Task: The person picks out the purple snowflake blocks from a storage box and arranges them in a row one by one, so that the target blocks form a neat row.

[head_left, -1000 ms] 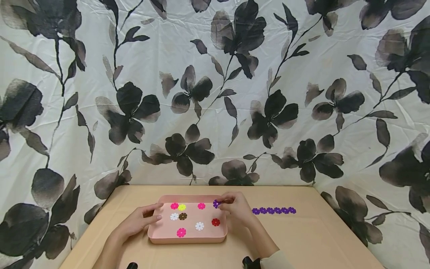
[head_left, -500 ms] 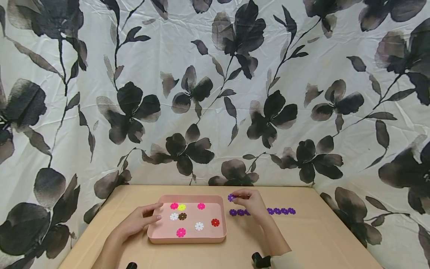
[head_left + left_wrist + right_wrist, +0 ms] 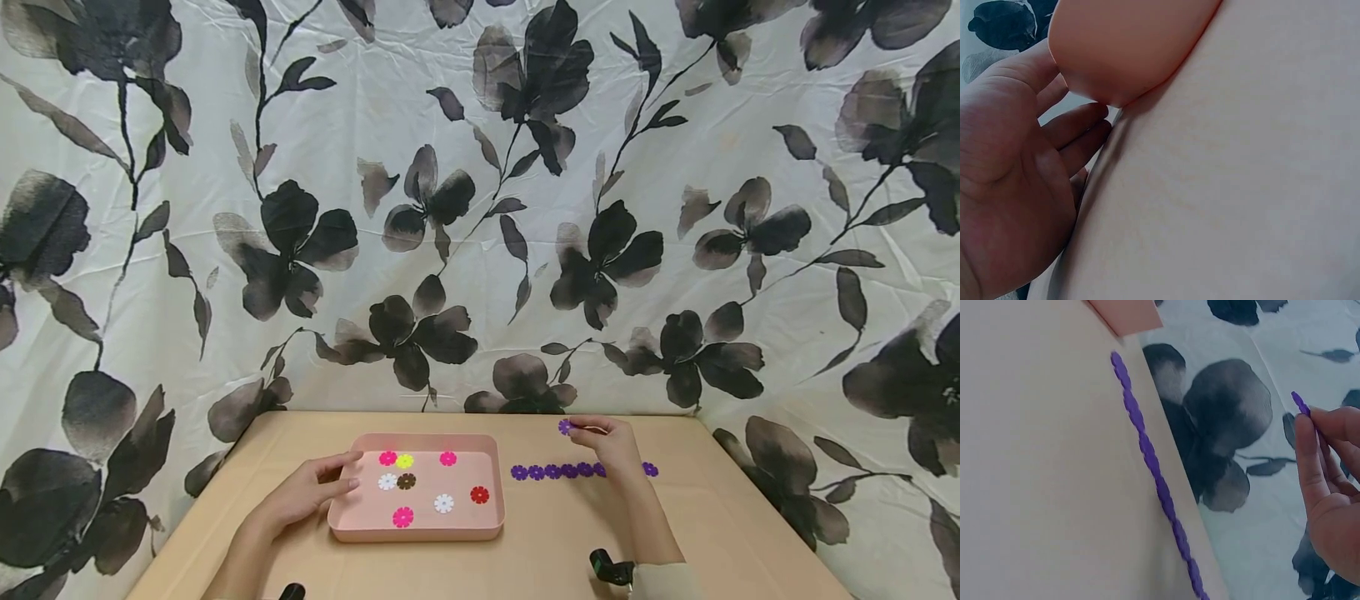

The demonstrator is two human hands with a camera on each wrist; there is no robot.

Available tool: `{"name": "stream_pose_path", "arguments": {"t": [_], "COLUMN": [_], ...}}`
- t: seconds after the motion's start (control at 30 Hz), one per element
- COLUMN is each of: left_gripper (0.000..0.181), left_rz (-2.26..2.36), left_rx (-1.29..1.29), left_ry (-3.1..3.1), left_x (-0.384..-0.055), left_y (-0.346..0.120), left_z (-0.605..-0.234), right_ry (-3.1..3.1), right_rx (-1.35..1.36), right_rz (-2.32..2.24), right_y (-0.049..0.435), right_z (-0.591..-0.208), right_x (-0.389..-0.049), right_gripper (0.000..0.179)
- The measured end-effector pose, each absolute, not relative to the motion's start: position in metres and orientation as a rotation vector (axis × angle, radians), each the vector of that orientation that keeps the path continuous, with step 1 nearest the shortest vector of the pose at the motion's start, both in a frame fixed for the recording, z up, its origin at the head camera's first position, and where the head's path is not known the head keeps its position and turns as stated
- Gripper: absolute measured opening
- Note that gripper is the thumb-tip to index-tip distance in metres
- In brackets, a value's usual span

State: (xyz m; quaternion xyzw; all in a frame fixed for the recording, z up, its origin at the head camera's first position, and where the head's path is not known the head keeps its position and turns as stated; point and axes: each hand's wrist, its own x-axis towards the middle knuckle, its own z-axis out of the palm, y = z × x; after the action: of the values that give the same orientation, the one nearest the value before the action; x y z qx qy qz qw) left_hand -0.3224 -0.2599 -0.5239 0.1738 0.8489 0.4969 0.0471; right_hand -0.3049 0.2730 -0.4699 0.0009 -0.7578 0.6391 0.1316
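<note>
My left hand (image 3: 311,492) rests at the left side of a pink tray (image 3: 412,535), its fingers touching the rim and side wall. In the left wrist view its loosely bent fingers lie against the tray's outer wall (image 3: 1129,50). My right hand (image 3: 617,448) pinches a small purple flower-shaped piece (image 3: 566,427) between thumb and fingertips, held up beyond a row of similar pieces. That purple row (image 3: 552,472) lies right of the tray, partly hidden behind the right hand. The right wrist view shows the pinched purple piece (image 3: 1299,402) nearly edge-on.
Inside the tray lie several flower pieces, among them a yellow one (image 3: 405,461), a brown one (image 3: 406,481) and a red one (image 3: 479,495). The tan table (image 3: 420,571) ends at the back against a floral-printed cloth (image 3: 510,275).
My right hand has carried the pinched purple piece out of the tray and rightward, to above and beyond the purple row. The left hand stays at the tray.
</note>
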Motion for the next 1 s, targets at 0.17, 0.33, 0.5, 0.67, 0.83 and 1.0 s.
{"name": "stream_pose_path", "arguments": {"t": [0.17, 0.33, 0.5, 0.67, 0.83, 1.0], "left_gripper": [0.059, 0.058, 0.058, 0.057, 0.057, 0.057], "left_rz": [1.505, 1.521, 1.531, 1.536, 1.512, 1.527], "left_rx": [0.517, 0.501, 0.486, 0.49, 0.485, 0.482], "left_ry": [2.612, 2.607, 2.608, 2.605, 2.62, 2.605], "left_x": [-0.325, -0.325, -0.326, -0.326, -0.327, -0.326], "left_y": [-0.258, -0.255, -0.252, -0.252, -0.252, -0.252], "left_z": [-0.524, -0.525, -0.525, -0.525, -0.525, -0.525], "right_ry": [-2.202, -2.203, -2.182, -2.123, -2.12, -2.154], "right_rx": [-0.065, -0.103, -0.184, -0.253, -0.315, -0.404], "right_rz": [1.819, 1.802, 1.818, 1.834, 1.773, 1.69], "right_y": [0.296, 0.317, 0.343, 0.359, 0.371, 0.379], "right_z": [-0.474, -0.481, -0.486, -0.489, -0.492, -0.497], "right_x": [-0.31, -0.315, -0.318, -0.311, -0.307, -0.304], "right_gripper": [0.032, 0.034, 0.04, 0.041, 0.041, 0.038]}}
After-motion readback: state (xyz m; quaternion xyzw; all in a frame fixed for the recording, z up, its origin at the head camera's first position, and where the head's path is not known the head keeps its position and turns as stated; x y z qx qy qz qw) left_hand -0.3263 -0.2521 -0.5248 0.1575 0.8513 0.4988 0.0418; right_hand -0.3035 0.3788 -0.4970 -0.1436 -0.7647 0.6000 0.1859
